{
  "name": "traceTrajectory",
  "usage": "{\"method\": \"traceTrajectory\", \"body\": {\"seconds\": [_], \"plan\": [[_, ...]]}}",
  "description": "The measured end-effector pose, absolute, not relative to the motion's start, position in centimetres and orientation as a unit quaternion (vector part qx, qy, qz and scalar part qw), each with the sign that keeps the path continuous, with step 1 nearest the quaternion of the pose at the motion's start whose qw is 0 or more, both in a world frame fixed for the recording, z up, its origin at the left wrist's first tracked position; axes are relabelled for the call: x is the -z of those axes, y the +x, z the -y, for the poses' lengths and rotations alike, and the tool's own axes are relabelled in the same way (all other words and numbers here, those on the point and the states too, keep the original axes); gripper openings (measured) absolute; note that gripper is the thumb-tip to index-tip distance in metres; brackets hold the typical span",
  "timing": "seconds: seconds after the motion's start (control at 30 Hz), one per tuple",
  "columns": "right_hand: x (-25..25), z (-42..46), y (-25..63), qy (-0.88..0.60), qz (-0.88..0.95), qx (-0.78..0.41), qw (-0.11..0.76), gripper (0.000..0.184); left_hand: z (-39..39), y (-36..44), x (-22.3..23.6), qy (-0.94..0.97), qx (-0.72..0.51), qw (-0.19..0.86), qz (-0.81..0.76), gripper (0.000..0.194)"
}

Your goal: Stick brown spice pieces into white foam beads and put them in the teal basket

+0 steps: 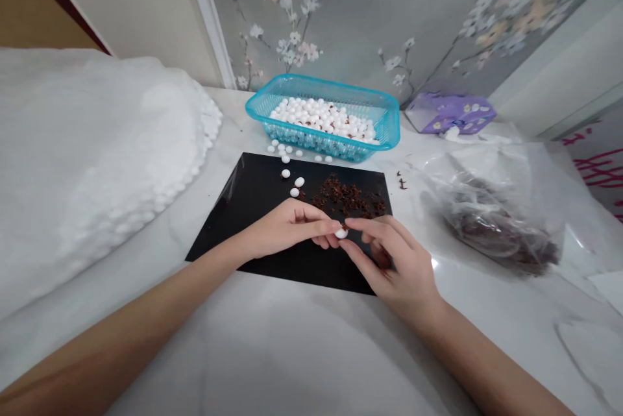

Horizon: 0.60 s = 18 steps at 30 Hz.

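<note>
Between the thumb and fingers of my left hand (296, 228) is a small white egg-shaped ball (341, 233). My right hand (394, 260) pinches the same ball from the other side, thumb below and index finger above. A tiny dark brown piece shows on top of the ball at the right index fingertip. Both hands are over a black sheet (228, 221). Just beyond them on the sheet lies a scatter of small reddish-brown pieces (348, 195). A few loose white balls (299, 182) rest on the sheet's far part, one with brown at its edge.
A blue plastic basket (321, 84) full of white balls, some with brown bits, stands behind the sheet; several balls lie before it. At left is a large white bag (97, 156) of balls. At right are a clear bag (501, 221) of brown material and a purple pack (457, 112).
</note>
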State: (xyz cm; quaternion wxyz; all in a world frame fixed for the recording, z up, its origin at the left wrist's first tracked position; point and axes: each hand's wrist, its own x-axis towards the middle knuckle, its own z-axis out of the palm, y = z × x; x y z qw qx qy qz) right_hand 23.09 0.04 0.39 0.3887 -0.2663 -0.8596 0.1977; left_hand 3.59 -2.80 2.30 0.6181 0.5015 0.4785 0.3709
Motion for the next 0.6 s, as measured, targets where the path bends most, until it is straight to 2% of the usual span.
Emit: {"method": "traceTrajectory", "body": {"seconds": [0.17,0.43,0.6], "plan": [[-0.48,-0.01,22.91,-0.229,0.868,-0.164,0.409,0.015,2.94,3.68,-2.23,0.534,-0.345,0.614,-0.468,0.028],[-0.32,0.13,22.8,-0.24,0.873,-0.198,0.375,0.004,2.88,3.69,-1.98,0.541,-0.33,0.615,-0.47,0.028],[-0.23,0.37,22.72,-0.238,0.876,-0.204,0.366,0.011,2.95,3.7,-2.13,0.55,-0.318,0.607,-0.478,0.029]]}}
